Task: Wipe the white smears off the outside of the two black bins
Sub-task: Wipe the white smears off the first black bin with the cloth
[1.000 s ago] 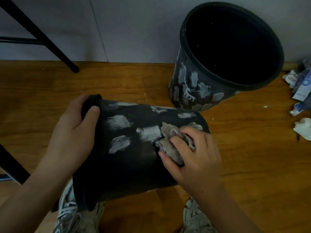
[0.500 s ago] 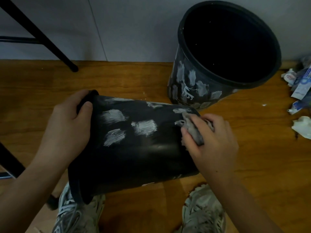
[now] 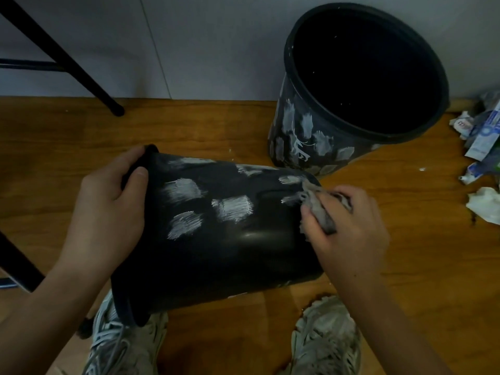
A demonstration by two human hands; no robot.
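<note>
A: where's everything rn?

B: near bin (image 3: 221, 239) lies on its side mid-frame, rim to the left. Left hand (image 3: 108, 209) grips the rim, thumb curled over the edge. Right hand (image 3: 349, 228) has fingers curled round a grey rag (image 3: 316, 212), pressing it on the bin's base end, right of centre.

A: smears?

B: white smears (image 3: 232, 208) all over the top of its side. Second bin (image 3: 359, 87) stands upright, upper right, smeared too. Crumpled paper (image 3: 484, 209) at the right edge, shoes (image 3: 327, 339) along the bottom.
</note>
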